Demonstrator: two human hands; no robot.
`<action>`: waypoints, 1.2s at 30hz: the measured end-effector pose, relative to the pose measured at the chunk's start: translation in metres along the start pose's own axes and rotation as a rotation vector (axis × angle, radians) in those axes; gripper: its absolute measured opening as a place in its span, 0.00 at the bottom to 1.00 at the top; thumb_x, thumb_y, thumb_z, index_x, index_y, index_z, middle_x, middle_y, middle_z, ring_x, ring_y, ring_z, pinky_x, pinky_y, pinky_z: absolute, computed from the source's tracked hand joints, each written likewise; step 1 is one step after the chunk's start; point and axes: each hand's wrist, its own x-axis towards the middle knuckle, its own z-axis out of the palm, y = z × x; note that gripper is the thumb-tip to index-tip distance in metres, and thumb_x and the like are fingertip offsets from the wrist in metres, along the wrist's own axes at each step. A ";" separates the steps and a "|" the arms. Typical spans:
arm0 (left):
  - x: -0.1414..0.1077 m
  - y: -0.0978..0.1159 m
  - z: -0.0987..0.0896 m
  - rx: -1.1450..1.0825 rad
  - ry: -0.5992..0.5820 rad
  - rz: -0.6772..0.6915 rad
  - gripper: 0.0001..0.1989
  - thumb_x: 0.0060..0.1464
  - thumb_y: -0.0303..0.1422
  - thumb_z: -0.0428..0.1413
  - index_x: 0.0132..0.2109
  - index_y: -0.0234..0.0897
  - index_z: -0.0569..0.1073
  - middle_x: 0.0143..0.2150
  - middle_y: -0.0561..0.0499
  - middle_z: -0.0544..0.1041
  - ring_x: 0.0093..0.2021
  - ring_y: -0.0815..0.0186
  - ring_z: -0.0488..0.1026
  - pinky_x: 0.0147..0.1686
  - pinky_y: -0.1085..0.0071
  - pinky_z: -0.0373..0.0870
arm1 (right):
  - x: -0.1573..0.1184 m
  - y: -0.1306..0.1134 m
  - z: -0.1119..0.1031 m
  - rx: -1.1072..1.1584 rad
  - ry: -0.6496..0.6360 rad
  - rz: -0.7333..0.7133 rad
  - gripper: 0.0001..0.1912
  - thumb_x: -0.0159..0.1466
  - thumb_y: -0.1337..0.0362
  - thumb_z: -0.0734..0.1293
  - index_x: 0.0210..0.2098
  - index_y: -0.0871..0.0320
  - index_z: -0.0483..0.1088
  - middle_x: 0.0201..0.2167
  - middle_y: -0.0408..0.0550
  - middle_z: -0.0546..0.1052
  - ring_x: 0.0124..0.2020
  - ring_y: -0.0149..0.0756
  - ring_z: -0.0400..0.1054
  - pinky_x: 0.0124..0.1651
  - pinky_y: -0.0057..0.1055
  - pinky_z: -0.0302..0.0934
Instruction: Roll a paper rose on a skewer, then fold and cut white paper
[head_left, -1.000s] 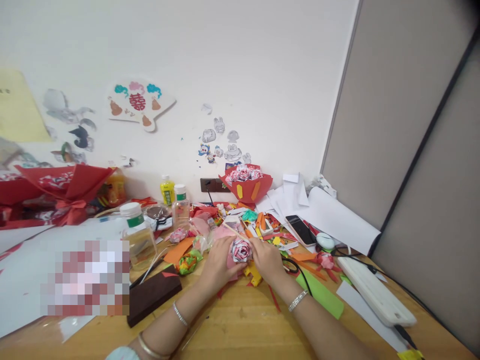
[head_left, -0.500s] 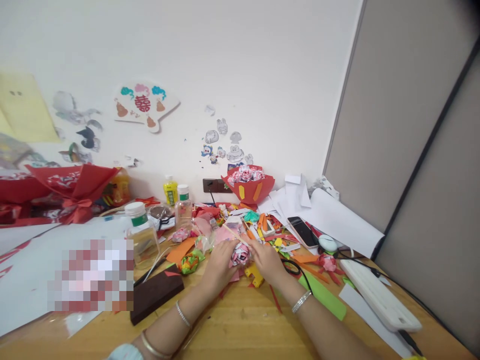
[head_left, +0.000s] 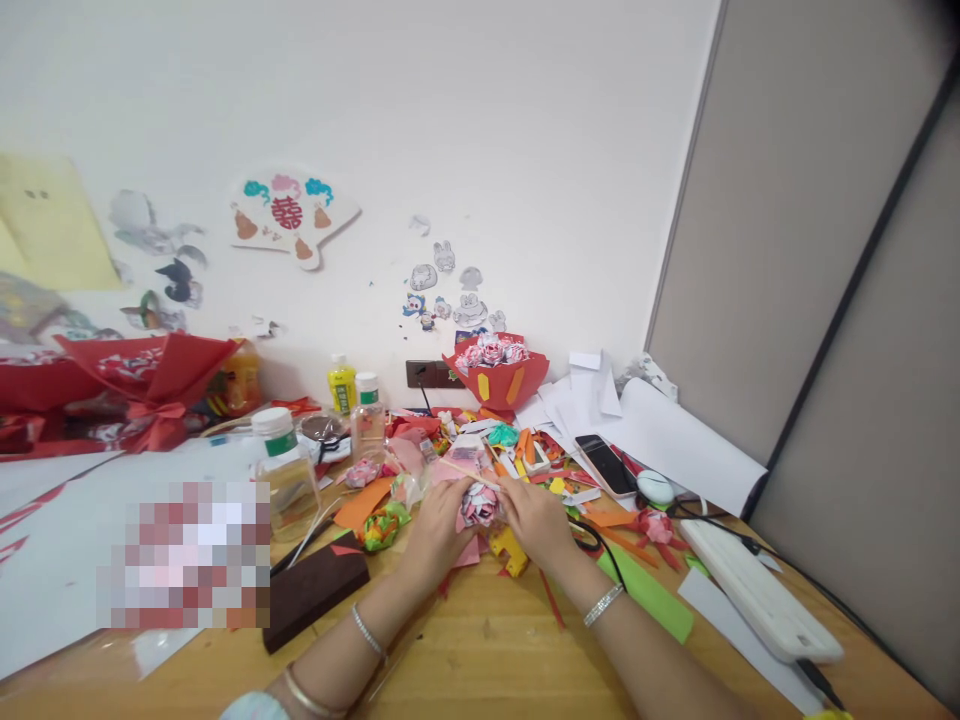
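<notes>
Between my two hands is a pink-and-white paper rose (head_left: 481, 504), its petals facing up. My left hand (head_left: 442, 520) is closed around the rose's left side. From the right, my right hand (head_left: 534, 515) pinches a thin wooden stick (head_left: 466, 471), which slants up and left across the rose's far edge. The right fingers are close against the petals; whether they also grip them I cannot tell. Just below the right hand lies a yellow cut piece (head_left: 510, 551). An orange-and-green crumpled paper flower (head_left: 381, 528) rests left of my left hand.
Paper scraps (head_left: 450, 440) cover the table behind my hands. A red-wrapped bouquet (head_left: 501, 378) stands against the wall. To the left are a clear bottle (head_left: 289, 485) and a dark block (head_left: 315, 588); to the right, a phone (head_left: 604, 464) and a white power strip (head_left: 761, 590) with cables.
The stick's far end has tipped slightly lower and left. My right fingers have shifted a little over the rose, which stays in my left hand.
</notes>
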 end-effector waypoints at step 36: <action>-0.003 -0.001 -0.002 0.012 0.017 0.055 0.23 0.49 0.26 0.54 0.54 0.39 0.63 0.45 0.44 0.72 0.46 0.56 0.69 0.45 0.58 0.68 | -0.003 0.002 0.006 0.166 -0.023 0.078 0.15 0.67 0.64 0.52 0.41 0.57 0.69 0.25 0.45 0.76 0.24 0.34 0.69 0.26 0.25 0.52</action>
